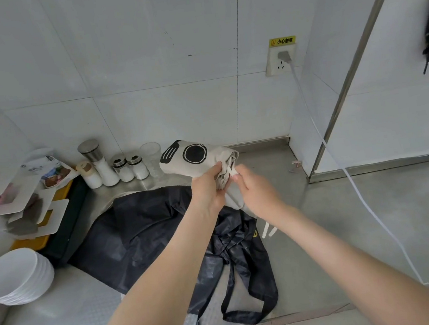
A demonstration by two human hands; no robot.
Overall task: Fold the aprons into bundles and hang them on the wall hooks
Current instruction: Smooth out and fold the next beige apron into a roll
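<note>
Above the steel bench (284,224) and its spread black apron (141,234), the left hand (207,190) grips a rolled beige printed apron (196,155) while the right hand (255,192) pinches its white strap (232,172).

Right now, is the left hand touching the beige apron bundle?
Touching. The head view shows the left hand gripping the beige apron bundle, thumb pressed onto its bunched fabric.

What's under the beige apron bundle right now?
The black apron lies spread on the steel counter below the beige apron bundle. The left hand and right hand cover the bundle's lower end.
</note>
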